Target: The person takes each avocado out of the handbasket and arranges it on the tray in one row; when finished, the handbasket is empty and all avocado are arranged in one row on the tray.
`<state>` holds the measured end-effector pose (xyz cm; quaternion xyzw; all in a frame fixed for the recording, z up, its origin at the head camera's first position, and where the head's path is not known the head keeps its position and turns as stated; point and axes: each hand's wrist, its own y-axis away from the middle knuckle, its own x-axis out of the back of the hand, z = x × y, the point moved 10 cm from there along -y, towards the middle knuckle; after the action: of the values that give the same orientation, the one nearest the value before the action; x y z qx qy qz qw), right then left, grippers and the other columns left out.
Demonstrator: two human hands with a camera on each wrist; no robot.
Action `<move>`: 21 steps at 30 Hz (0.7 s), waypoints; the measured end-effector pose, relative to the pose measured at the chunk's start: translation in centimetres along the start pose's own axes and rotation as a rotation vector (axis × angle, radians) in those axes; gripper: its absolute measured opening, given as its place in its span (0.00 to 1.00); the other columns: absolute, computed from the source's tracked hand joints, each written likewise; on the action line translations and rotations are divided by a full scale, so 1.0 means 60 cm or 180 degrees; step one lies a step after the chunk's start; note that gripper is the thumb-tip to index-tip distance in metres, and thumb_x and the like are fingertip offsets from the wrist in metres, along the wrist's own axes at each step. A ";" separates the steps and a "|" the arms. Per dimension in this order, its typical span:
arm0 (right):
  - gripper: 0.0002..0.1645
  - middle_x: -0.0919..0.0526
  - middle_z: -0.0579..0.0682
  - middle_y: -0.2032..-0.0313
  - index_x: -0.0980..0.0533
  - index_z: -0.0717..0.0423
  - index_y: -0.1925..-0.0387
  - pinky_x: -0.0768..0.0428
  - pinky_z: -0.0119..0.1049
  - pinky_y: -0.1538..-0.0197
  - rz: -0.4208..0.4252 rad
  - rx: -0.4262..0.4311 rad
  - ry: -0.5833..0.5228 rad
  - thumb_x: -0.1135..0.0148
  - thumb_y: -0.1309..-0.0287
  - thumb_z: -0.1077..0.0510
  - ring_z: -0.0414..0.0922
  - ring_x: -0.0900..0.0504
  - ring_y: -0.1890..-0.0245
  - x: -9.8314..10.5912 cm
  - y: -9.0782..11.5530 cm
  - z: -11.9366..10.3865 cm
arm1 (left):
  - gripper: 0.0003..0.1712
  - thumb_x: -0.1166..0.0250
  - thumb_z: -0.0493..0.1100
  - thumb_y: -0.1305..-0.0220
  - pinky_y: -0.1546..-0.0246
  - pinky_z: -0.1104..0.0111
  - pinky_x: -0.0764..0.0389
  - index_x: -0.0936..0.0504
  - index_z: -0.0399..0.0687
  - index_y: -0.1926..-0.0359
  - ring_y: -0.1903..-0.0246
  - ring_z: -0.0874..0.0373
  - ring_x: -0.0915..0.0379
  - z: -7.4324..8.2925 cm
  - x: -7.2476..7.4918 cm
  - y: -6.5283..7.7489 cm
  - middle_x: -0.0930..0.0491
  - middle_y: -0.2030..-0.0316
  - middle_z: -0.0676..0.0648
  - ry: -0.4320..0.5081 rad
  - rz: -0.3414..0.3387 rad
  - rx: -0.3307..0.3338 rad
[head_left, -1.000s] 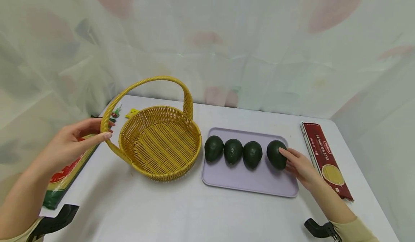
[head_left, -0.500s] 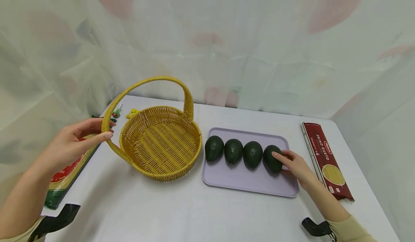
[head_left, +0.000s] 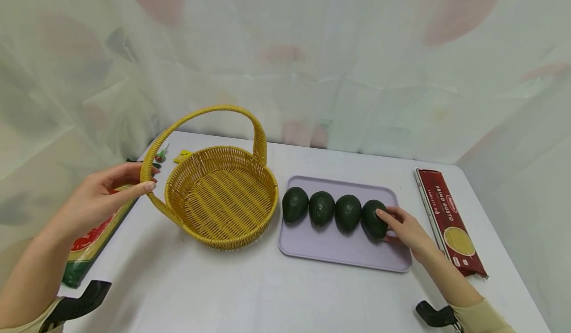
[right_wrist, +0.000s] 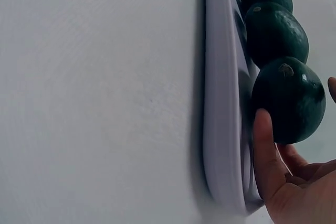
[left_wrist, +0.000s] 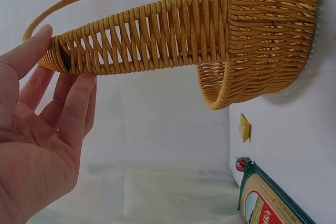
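A yellow woven basket [head_left: 225,204] with a tall arched handle [head_left: 200,112] stands left of centre, slightly tipped. My left hand [head_left: 104,192] holds one side of that handle between thumb and fingers; the left wrist view shows the fingertips along its woven edge. On the lilac tray [head_left: 330,253] lie several dark green avocados [head_left: 321,208] in a row. Around the rightmost avocado [head_left: 372,221] my right hand [head_left: 408,231] has its fingers. In the right wrist view one finger [right_wrist: 265,145] lies against its side, while another fingertip at the right edge appears slightly off its skin.
A red spaghetti packet [head_left: 450,219] lies right of the tray. Behind my left arm is a green and red food bag [head_left: 91,239]. A small yellow packet [head_left: 182,155] and a small red and green item [head_left: 161,154] sit behind the basket. Patterned curtains enclose the table.
My right hand has moved the rightmost avocado left and down, in beside the others. In the last half second its fingertip has shifted slightly right. Left hand and basket stay nearly still.
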<state>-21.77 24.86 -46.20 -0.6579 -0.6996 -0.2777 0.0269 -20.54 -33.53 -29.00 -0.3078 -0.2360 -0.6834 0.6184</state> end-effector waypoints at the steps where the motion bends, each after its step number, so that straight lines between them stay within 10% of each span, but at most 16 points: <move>1: 0.48 0.32 0.64 0.43 0.45 0.68 0.30 0.17 0.35 0.59 -0.0009 0.0001 0.0002 0.43 0.34 0.38 0.46 0.26 0.55 0.000 0.000 0.000 | 0.18 0.36 0.49 0.33 0.64 0.78 0.26 0.22 0.52 0.44 0.57 0.68 0.29 0.000 0.000 0.000 0.20 0.56 0.57 0.0002 -0.0002 0.0001; 21: 0.51 0.32 0.63 0.45 0.47 0.68 0.30 0.17 0.37 0.57 -0.0143 0.0183 0.0052 0.42 0.36 0.36 0.42 0.25 0.58 0.006 -0.003 0.004 | 0.17 0.37 0.49 0.33 0.63 0.76 0.27 0.22 0.52 0.45 0.55 0.67 0.30 -0.001 -0.003 0.001 0.21 0.54 0.56 0.0009 0.0007 0.0013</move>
<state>-21.90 25.31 -46.28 -0.6387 -0.7216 -0.2634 0.0452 -20.51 -33.47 -29.19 -0.3058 -0.2362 -0.6828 0.6201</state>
